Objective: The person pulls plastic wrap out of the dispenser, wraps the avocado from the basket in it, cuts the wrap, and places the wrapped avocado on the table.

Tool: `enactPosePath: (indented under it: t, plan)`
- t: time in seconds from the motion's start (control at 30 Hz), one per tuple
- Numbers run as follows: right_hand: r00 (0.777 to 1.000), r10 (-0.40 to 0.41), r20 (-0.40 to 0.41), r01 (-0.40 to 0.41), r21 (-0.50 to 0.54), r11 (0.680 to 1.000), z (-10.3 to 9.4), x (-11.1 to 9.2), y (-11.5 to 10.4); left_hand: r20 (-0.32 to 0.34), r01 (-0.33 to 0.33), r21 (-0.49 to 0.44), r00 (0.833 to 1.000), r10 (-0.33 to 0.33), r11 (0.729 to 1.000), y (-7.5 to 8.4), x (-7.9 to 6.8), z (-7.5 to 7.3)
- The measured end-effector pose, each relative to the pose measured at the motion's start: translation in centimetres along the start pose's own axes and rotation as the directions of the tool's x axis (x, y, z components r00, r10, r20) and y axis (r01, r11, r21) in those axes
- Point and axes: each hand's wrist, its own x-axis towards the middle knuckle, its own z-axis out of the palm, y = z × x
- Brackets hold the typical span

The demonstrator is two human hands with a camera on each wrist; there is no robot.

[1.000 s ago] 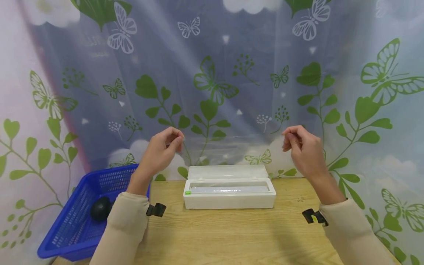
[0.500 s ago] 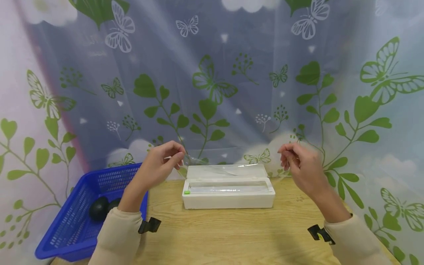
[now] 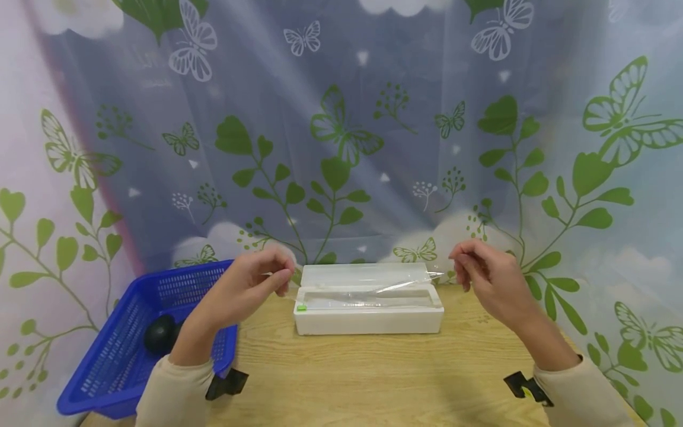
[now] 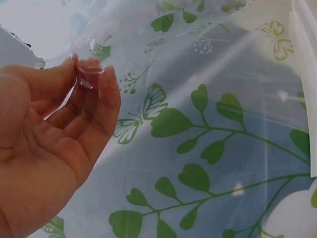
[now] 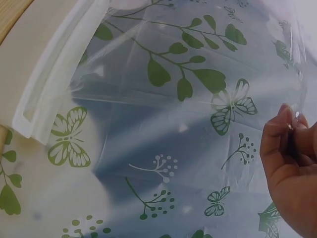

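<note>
My left hand point(image 3: 248, 287) and right hand point(image 3: 493, 281) pinch opposite ends of a sheet of clear cling film point(image 3: 408, 283). The film spans the gap between them, over a white cling film dispenser box point(image 3: 368, 323) with its lid raised at the back and a small green slider at its front left. Up close in the left wrist view, the shiny film edge point(image 4: 85, 83) runs between thumb and fingertips. In the right wrist view, thumb and forefinger of the right hand point(image 5: 290, 163) meet on the film, and the dispenser point(image 5: 49, 84) shows at the left.
A blue perforated basket point(image 3: 96, 404) stands at the left, partly behind the left forearm, with a dark round object point(image 3: 160, 334) inside. Behind the wooden table point(image 3: 341, 379) hangs a curtain point(image 3: 256, 77) printed with butterflies and leaves.
Both hands have come down and slightly nearer, still pinching the film. The film has dropped from above the dispenser's lid to in front of its opening. The dispenser and basket have stayed put.
</note>
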Motion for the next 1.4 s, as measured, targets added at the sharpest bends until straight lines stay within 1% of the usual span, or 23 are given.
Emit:
enactPosePath:
  t: [0.1, 0.17, 0.23, 0.33, 0.4, 0.47, 0.53, 0.6, 0.67, 0.77, 0.83, 0.97, 1.0, 1.03, 1.1, 1.2, 1.27, 1.3, 1.4]
  plan:
    - [0.999, -0.006, 0.049, 0.004, 0.036, 0.999, -0.3, -0.3, 0.0, 0.062, 0.008, -0.008, 0.998, -0.007, 1.0, 0.0, -0.5, 0.1]
    - [0.994, -0.002, 0.107, -0.003, 0.051, 0.999, -0.5, -0.7, 0.1, 0.121, 0.023, -0.023, 0.992, -0.02, 0.999, -0.1, -0.8, 0.3]
    - [0.984, 0.006, 0.18, -0.018, 0.062, 0.998, -0.7, -1.0, 0.2, 0.178, 0.037, -0.034, 0.984, -0.03, 0.999, -0.3, -1.1, 0.5]
    - [0.954, 0.012, 0.3, -0.043, 0.097, 0.994, -0.7, -1.6, 0.4, 0.258, 0.055, -0.053, 0.965, -0.04, 0.997, -0.5, -1.4, 1.0]
    - [0.93, 0.009, 0.369, -0.06, 0.127, 0.99, -0.6, -2.0, 0.7, 0.306, 0.061, -0.07, 0.951, -0.037, 0.996, -0.8, -1.6, 1.4]
    - [0.904, 0.007, 0.428, -0.084, 0.162, 0.983, -0.3, -2.4, 0.9, 0.359, 0.069, -0.096, 0.933, -0.03, 0.993, -1.2, -1.7, 1.9]
    - [0.875, -0.004, 0.483, -0.1, 0.191, 0.977, 0.1, -2.8, 1.2, 0.413, 0.083, -0.116, 0.91, -0.028, 0.99, -1.7, -1.9, 2.5]
    - [0.84, -0.012, 0.542, -0.128, 0.219, 0.967, 0.4, -3.2, 1.4, 0.465, 0.092, -0.138, 0.885, -0.018, 0.986, -2.3, -2.1, 3.2]
    - [0.8, -0.024, 0.599, -0.16, 0.251, 0.955, 0.7, -3.5, 1.6, 0.513, 0.105, -0.151, 0.858, -0.013, 0.983, -2.8, -2.4, 4.0]
    - [0.729, -0.034, 0.683, -0.219, 0.28, 0.935, 1.0, -4.1, 1.8, 0.57, 0.125, -0.164, 0.822, -0.01, 0.978, -3.2, -2.9, 4.9]
    - [0.675, -0.031, 0.737, -0.28, 0.294, 0.914, 1.0, -4.5, 1.9, 0.605, 0.157, -0.164, 0.796, -0.027, 0.974, -3.3, -3.1, 5.4]
    - [0.557, -0.023, 0.83, -0.405, 0.296, 0.865, 1.4, -5.5, 2.0, 0.667, 0.222, -0.149, 0.742, -0.068, 0.964, -3.3, -3.3, 6.2]
    - [0.53, -0.021, 0.848, -0.433, 0.291, 0.853, 1.5, -5.7, 2.1, 0.682, 0.23, -0.147, 0.728, -0.07, 0.962, -3.3, -3.4, 6.4]
    - [0.507, -0.023, 0.862, -0.451, 0.287, 0.845, 1.7, -6.0, 2.1, 0.695, 0.235, -0.142, 0.715, -0.073, 0.962, -3.3, -3.4, 6.6]
    - [0.47, -0.026, 0.882, -0.476, 0.278, 0.834, 1.9, -6.4, 2.2, 0.716, 0.223, -0.128, 0.695, -0.065, 0.966, -3.4, -3.6, 6.9]
    - [0.426, -0.036, 0.904, -0.504, 0.27, 0.821, 2.3, -7.0, 2.5, 0.753, 0.197, -0.113, 0.656, -0.046, 0.974, -3.6, -3.8, 7.4]
    - [0.399, -0.04, 0.916, -0.528, 0.265, 0.807, 2.5, -7.3, 2.6, 0.783, 0.206, -0.107, 0.62, -0.045, 0.973, -3.9, -4.1, 7.7]
    - [0.382, -0.039, 0.923, -0.545, 0.259, 0.797, 2.6, -7.5, 2.6, 0.8, 0.216, -0.098, 0.598, -0.052, 0.971, -4.0, -4.1, 7.8]
    - [0.346, -0.027, 0.938, -0.576, 0.235, 0.783, 3.0, -8.0, 2.7, 0.843, 0.254, -0.058, 0.53, -0.089, 0.965, -4.3, -4.4, 8.4]
